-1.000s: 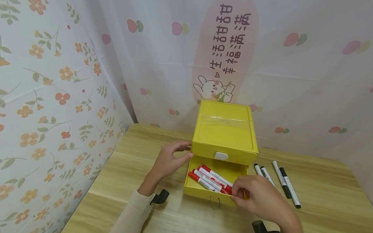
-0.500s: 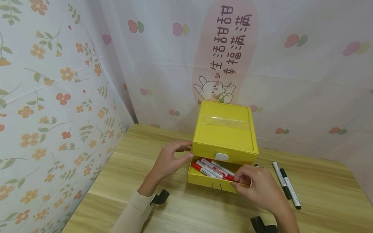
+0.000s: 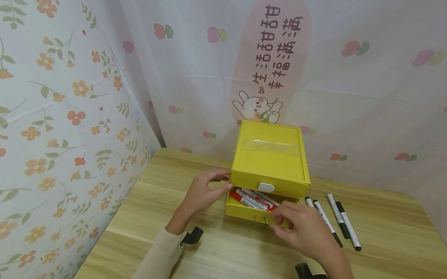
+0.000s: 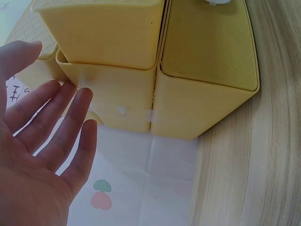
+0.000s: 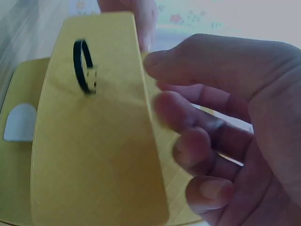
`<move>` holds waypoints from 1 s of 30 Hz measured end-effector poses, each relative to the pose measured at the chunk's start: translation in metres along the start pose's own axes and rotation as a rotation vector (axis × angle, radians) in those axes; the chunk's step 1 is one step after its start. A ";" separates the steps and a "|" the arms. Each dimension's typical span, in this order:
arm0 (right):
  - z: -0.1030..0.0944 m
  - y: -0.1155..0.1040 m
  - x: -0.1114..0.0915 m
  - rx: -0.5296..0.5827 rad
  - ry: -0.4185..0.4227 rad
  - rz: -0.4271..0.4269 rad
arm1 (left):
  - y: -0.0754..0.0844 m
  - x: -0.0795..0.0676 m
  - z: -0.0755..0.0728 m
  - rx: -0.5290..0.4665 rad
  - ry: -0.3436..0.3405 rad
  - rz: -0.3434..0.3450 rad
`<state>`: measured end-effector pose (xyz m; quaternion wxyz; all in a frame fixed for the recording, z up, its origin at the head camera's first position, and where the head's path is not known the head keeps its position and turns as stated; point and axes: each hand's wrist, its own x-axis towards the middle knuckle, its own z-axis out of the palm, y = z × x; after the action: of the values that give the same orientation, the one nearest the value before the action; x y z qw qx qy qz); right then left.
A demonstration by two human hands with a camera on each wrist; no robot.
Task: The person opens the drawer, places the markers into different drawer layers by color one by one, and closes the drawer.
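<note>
A yellow two-drawer box point(image 3: 269, 152) stands at the back of the table. Its lower drawer point(image 3: 243, 211) is partly pulled out, with several red markers point(image 3: 248, 199) lying inside. My left hand point(image 3: 205, 190) touches the box's left side, fingers extended; in the left wrist view its palm point(image 4: 42, 141) faces the yellow wall. At the right end of the drawer front is my right hand point(image 3: 302, 228), its fingers loosely bent at the rim. In the right wrist view, thumb and fingertips are close to the rim, near the drawer front point(image 5: 99, 150) with its black loop handle point(image 5: 83, 66).
Several black markers point(image 3: 343, 215) lie on the wooden table point(image 3: 392, 230) right of the box. A white tab point(image 3: 266, 187) marks the shut upper drawer. Behind hangs a patterned curtain point(image 3: 378, 100), with a floral one point(image 3: 58, 149) to the left.
The lower drawer has slid inward, mostly in the first half second, with my right hand at its rim. Since then that hand has shifted slightly left and down. My left hand has stayed at the box.
</note>
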<state>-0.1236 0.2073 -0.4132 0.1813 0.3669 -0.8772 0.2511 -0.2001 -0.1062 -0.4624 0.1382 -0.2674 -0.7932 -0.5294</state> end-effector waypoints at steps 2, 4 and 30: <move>0.000 -0.005 0.001 0.019 -0.069 0.023 | 0.000 0.000 0.000 -0.003 -0.002 -0.004; 0.001 -0.008 0.003 0.039 -0.140 0.051 | 0.000 0.001 0.000 -0.006 -0.001 -0.003; 0.027 -0.008 0.009 -0.170 -0.080 0.010 | -0.006 -0.001 -0.003 -0.047 -0.032 -0.030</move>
<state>-0.1276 0.1822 -0.4283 0.1754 0.3554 -0.9037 0.1620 -0.2033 -0.1110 -0.4664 0.1111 -0.2670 -0.7866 -0.5455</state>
